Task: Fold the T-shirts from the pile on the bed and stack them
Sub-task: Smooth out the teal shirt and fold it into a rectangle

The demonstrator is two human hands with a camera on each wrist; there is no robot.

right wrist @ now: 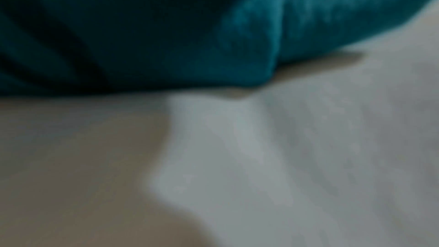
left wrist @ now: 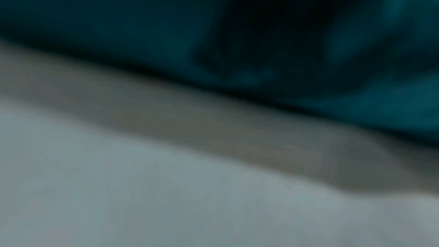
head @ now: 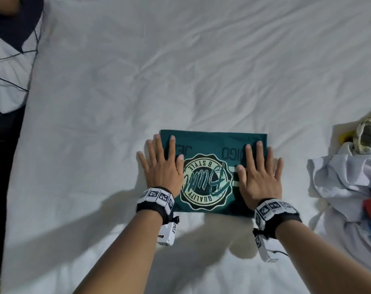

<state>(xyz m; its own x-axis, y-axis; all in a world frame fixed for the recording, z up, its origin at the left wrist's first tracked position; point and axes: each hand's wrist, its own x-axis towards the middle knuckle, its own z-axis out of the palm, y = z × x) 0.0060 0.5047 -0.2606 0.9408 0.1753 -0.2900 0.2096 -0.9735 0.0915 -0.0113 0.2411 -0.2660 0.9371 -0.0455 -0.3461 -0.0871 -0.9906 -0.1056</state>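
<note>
A teal T-shirt (head: 208, 143) lies folded into a rectangle on the white bed sheet (head: 180, 71), its round cream logo facing up. My left hand (head: 161, 164) presses flat on its left edge, fingers spread and straight. My right hand (head: 258, 168) lies flat on its right edge in the same way. Both wrist views are blurred and show only the teal T-shirt (left wrist: 142, 35) (right wrist: 166, 35) close up above the bed sheet (left wrist: 166, 194) (right wrist: 308, 157).
A crumpled pile of clothes (head: 348, 183), mostly white with red and blue parts, lies at the right edge of the bed. A white garment with dark trim (head: 8, 66) sits at the far left. The bed's left side drops into darkness.
</note>
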